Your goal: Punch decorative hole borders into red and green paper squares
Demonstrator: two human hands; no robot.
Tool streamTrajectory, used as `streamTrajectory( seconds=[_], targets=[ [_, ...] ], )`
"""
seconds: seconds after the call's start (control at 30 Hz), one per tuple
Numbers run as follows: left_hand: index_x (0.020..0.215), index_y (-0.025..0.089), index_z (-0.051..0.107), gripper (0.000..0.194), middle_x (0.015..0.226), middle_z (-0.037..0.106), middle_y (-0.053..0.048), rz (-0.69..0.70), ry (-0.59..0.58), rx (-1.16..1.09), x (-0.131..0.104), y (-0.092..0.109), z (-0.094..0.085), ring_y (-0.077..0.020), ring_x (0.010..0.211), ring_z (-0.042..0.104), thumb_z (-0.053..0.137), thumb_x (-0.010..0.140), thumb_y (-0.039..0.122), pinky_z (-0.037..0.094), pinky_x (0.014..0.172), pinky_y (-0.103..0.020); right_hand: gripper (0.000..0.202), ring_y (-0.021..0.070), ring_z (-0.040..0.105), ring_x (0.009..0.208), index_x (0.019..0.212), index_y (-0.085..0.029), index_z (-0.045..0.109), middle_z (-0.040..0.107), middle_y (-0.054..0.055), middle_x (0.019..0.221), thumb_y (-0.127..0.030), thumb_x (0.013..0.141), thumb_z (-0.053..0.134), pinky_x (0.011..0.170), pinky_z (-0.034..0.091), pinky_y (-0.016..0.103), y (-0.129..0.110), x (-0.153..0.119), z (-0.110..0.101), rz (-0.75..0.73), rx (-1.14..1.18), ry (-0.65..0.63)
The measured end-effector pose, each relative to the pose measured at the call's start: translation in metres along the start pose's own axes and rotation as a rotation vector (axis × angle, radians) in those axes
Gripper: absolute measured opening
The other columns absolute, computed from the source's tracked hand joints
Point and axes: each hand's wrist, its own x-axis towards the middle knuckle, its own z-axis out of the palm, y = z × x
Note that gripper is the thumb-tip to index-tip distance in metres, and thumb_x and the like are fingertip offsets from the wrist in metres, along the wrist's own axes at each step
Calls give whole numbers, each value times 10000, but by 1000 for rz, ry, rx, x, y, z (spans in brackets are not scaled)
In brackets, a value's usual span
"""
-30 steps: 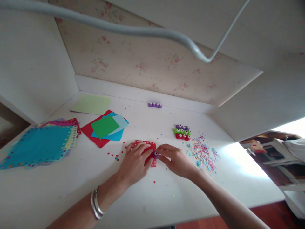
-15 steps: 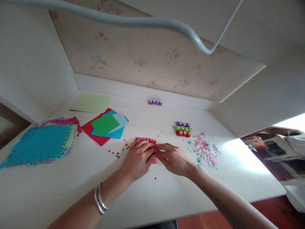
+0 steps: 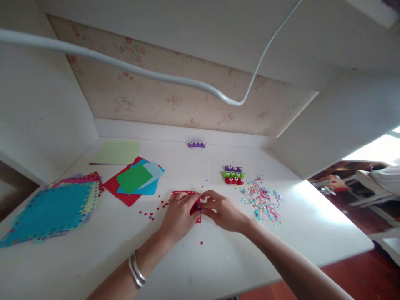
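Left hand (image 3: 178,216): flat on red paper square (image 3: 186,193), pinning it to white desk (image 3: 93,250). Small purple punch (image 3: 198,206): between both hands, at the paper's right edge. Right hand (image 3: 222,212): fingers pinched on the punch.

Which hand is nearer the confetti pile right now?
Right. The right hand sits just left of the confetti pile; the left hand is farther left, resting on the red paper.
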Motion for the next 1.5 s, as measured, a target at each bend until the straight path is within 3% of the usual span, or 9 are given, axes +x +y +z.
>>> streamTrajectory(
  seconds=[0.17,0.4,0.73,1.07,1.2,1.33,1.5],
  targets=[
    [1137,274,629,335,1006,724,-6,-19,-44,36,6,4,-1,-243,1015,601,699,817,201,399,914,-416,167,140,651,858,976,-245,740,669,36,1010,-177,934,593,794,507,263,-4,4,-1,48,4,-20],
    [1196,249,612,387,1014,728,-34,-58,-56,86,7,0,3,-269,1033,598,688,817,231,358,929,-452,212,124,620,752,810,-196,710,672,18,837,-62,858,553,711,462,231,-22,16,2,157,-87,19],
    [1215,250,602,405,937,733,-51,-40,-56,124,8,-1,4,-284,971,612,633,816,187,384,869,-457,204,131,591,622,668,-199,693,671,16,695,-92,730,531,578,385,248,-33,34,0,238,-293,-36],
    [940,214,659,190,847,729,-69,-76,-78,124,10,-1,3,-288,941,627,585,782,140,400,854,-441,120,157,600,612,709,-227,711,665,14,655,-173,693,606,550,367,261,-41,49,-6,287,-350,-116],
    [971,217,658,193,866,728,-77,-79,-81,140,10,-2,2,-291,939,639,599,794,164,413,850,-441,124,168,617,670,708,-208,698,663,29,698,-145,709,592,598,413,268,-39,48,-9,234,-324,-122],
    [1040,233,639,229,909,732,-63,-109,-57,106,7,-3,5,-287,961,651,639,812,214,415,905,-471,144,153,642,766,885,-243,714,694,15,875,-172,805,618,707,476,265,-30,34,-9,170,-165,-102],
    [1258,276,549,523,1176,697,-66,-94,-8,-55,-1,-11,6,-273,1116,624,730,767,289,418,1009,-487,187,157,663,879,953,-234,716,718,22,979,-153,920,550,808,501,287,-19,20,-6,134,-40,-99]
  ],
)
